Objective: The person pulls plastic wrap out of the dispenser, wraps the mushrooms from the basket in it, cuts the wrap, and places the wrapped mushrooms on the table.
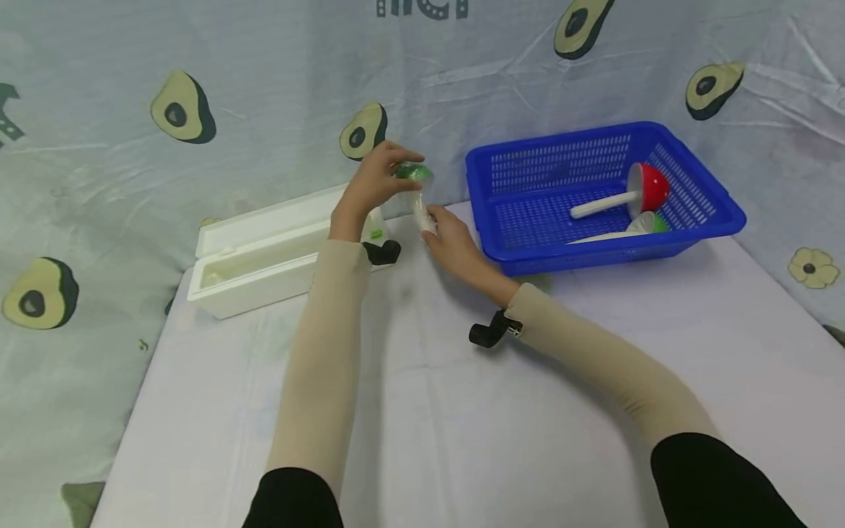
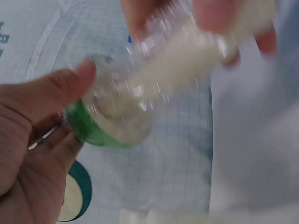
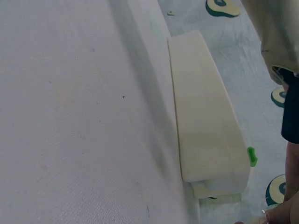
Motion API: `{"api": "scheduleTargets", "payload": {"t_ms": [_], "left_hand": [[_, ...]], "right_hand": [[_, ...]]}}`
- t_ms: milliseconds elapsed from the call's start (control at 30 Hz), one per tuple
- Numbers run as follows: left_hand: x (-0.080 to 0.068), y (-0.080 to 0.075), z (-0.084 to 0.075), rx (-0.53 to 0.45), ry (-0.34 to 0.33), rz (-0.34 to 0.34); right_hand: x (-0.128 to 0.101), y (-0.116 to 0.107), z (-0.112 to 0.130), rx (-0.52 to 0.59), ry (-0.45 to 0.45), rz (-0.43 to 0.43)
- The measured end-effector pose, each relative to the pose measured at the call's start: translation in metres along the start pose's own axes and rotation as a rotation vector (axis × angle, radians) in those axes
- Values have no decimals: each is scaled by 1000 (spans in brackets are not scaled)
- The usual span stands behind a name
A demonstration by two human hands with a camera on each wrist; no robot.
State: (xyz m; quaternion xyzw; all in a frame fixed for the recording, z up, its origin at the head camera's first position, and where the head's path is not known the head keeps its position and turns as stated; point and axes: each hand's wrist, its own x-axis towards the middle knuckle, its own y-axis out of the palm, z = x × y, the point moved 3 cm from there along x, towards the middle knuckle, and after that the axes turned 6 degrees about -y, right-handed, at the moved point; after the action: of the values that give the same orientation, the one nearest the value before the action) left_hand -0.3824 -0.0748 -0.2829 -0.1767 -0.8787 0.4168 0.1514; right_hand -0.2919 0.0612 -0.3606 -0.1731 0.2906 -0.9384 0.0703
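A mushroom-shaped piece with a green cap and white stem (image 1: pixel 423 211), wrapped in clear plastic, is held up between both hands. My left hand (image 1: pixel 373 182) pinches the green cap (image 2: pixel 96 127) between thumb and fingers. Lower down, my right hand (image 1: pixel 457 246) grips the stem, its fingers partly blurred in the left wrist view. Just left of the hands stands a long white box (image 1: pixel 264 292) with its lid (image 1: pixel 267 226) raised at the back. The left forearm covers part of this box in the head view.
On the right stands a blue basket (image 1: pixel 488 198). Inside lie a red-capped mushroom piece (image 1: pixel 653 187) with a white stem and a green-capped one (image 1: pixel 650 222), partly hidden by the front wall. Behind the table hangs an avocado-print cloth (image 1: pixel 277 88). A green tab (image 3: pixel 252 157) sits on the box.
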Motion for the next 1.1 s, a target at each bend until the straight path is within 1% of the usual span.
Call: {"api": "scheduleTargets", "payload": {"t_ms": [133, 333, 467, 567, 633, 767, 900, 1000, 1100], "left_hand": [[12, 10, 5, -66, -120, -37], [19, 25, 18, -177, -317, -75], [19, 34, 24, -180, -395, -89], [18, 38, 27, -155, -432, -85], [17, 40, 29, -139, -453, -78], [16, 40, 29, -115, -459, -78], [15, 38, 28, -93, -455, -57], [15, 35, 27, -36, -453, -16], [13, 29, 25, 45, -466, 18]], "right_hand": [[11, 6, -6, -32, 33, 18], [23, 14, -14, -43, 82, 72], [29, 17, -20, -109, 77, 125], [31, 20, -25, -165, 54, 165], [31, 21, -28, -182, 40, 183], [30, 19, -32, -167, 34, 182], [30, 16, -32, -138, 47, 186], [31, 16, -31, -120, 50, 209], [32, 20, -30, -94, 42, 241]]}}
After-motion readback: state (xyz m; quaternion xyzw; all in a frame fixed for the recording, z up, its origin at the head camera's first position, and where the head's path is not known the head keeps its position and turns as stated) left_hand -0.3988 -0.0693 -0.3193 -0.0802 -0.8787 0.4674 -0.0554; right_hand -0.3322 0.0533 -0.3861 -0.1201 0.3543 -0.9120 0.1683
